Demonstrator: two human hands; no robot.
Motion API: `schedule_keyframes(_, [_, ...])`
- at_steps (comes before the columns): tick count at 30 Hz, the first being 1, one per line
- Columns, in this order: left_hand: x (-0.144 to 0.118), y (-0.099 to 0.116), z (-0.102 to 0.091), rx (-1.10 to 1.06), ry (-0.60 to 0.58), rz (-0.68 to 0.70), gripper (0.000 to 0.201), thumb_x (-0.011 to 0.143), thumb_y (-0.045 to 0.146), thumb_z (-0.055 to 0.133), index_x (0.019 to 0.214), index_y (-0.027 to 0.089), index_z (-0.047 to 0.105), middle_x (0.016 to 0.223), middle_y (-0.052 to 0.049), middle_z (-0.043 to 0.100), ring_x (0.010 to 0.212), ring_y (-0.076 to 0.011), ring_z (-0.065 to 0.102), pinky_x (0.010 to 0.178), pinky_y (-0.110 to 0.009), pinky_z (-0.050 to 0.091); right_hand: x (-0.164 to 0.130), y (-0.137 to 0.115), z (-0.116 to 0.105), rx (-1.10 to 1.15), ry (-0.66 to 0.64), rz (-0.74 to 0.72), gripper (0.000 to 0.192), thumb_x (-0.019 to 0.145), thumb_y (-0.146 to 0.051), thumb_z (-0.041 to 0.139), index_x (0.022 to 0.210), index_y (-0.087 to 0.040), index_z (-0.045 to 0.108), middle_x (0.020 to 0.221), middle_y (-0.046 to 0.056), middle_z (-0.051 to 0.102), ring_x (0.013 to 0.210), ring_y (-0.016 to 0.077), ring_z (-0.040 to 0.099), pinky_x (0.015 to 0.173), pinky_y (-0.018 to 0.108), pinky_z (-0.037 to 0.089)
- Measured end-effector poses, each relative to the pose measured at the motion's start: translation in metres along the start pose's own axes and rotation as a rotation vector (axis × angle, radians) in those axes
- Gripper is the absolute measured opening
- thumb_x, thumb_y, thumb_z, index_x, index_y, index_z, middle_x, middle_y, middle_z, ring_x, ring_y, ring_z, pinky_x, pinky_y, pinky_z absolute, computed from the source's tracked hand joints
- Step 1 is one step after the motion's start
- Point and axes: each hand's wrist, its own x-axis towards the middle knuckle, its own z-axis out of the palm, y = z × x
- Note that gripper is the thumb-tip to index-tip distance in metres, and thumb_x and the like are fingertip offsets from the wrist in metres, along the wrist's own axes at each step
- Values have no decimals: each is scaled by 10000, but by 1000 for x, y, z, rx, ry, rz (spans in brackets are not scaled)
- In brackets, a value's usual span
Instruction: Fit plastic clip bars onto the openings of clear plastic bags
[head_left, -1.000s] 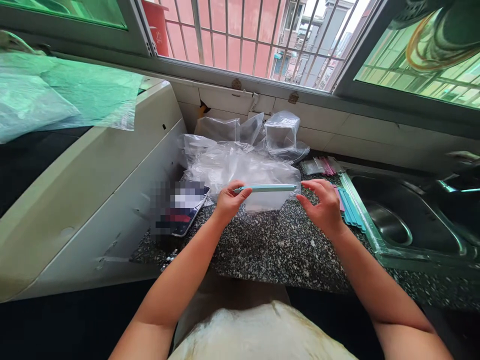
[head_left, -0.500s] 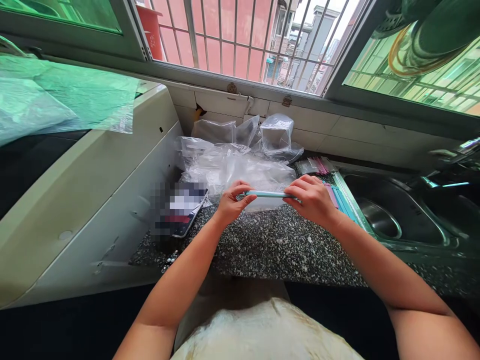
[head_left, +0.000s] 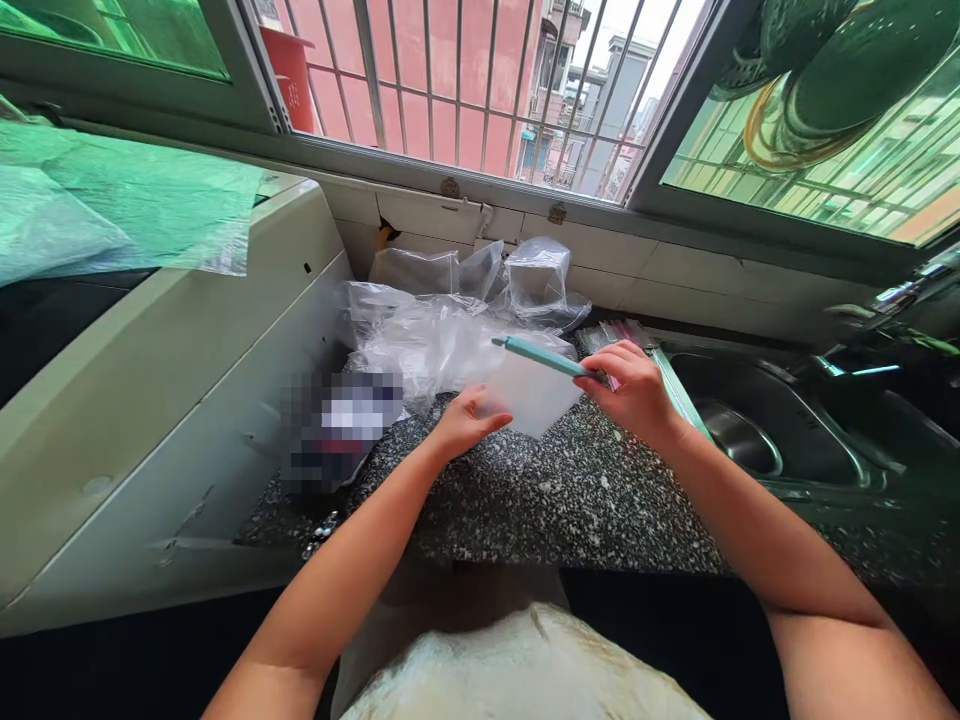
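Note:
My right hand (head_left: 626, 385) pinches the right end of a teal bag sealing clip (head_left: 544, 356). The clip slants up to the left, its narrow tip free. Below it a frosted clear plastic bag (head_left: 538, 395) spreads out, its upper edge along the clip. Whether the clip is closed over the bag is hard to tell. My left hand (head_left: 465, 422) is at the bag's lower left corner, thumb and fingers apart. Its fingertips are partly hidden at the bag's edge.
Crumpled clear plastic bags (head_left: 409, 335) lie against the tiled wall. A phone (head_left: 345, 430), partly blurred, rests on the speckled counter (head_left: 525, 510) at left. To the right is a metal sink (head_left: 757, 400), with packaged pink strips (head_left: 619, 330) beside it. A white appliance (head_left: 225, 400) borders the left.
My left hand has let go of the clip's left end and dropped lower. The clip has tilted, its left end rising, and more of the bag shows beneath. The view has shifted slightly.

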Motion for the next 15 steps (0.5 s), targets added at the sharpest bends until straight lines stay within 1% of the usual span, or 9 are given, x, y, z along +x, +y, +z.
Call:
schedule_keyframes(4, [1, -2, 11, -105, 59, -112, 320, 506, 453, 784, 584, 162, 675, 637, -18, 639, 634, -143, 548, 651, -272, 443, -1, 15, -2, 47, 85, 58, 120, 784, -328, 607, 719, -231, 632, 702, 12, 632, 692, 175, 533, 680, 337, 430])
schedule_keyframes(6, [5, 2, 18, -162, 94, -166, 298, 487, 416, 796, 574, 159, 672, 592, -10, 631, 582, -124, 526, 602, -257, 421, -3, 25, -4, 61, 124, 96, 131, 772, -335, 617, 703, -224, 627, 676, 12, 617, 681, 171, 528, 665, 328, 426])
schedule_keyframes(8, [12, 8, 26, -198, 98, -203, 254, 488, 358, 802, 574, 158, 670, 564, -1, 619, 549, -107, 503, 571, -245, 402, -5, 37, -6, 81, 166, 168, 153, 762, -360, 623, 702, -219, 630, 671, 12, 609, 658, 163, 519, 641, 318, 422])
schedule_keyframes(11, [33, 20, 43, -231, 107, -202, 191, 526, 291, 785, 562, 155, 656, 545, 8, 602, 530, -91, 484, 555, -233, 391, -8, 59, -10, 151, 212, 306, 214, 745, -418, 629, 719, -205, 639, 671, 12, 602, 595, 137, 489, 581, 291, 407])
schedule_keyframes(15, [75, 33, 73, -268, 139, -173, 171, 576, 250, 748, 542, 148, 614, 493, 25, 537, 482, -74, 439, 488, -208, 357, -5, 94, -19, 280, 248, 470, 311, 704, -487, 644, 734, -178, 645, 611, -3, 572, 525, 107, 450, 517, 258, 380])
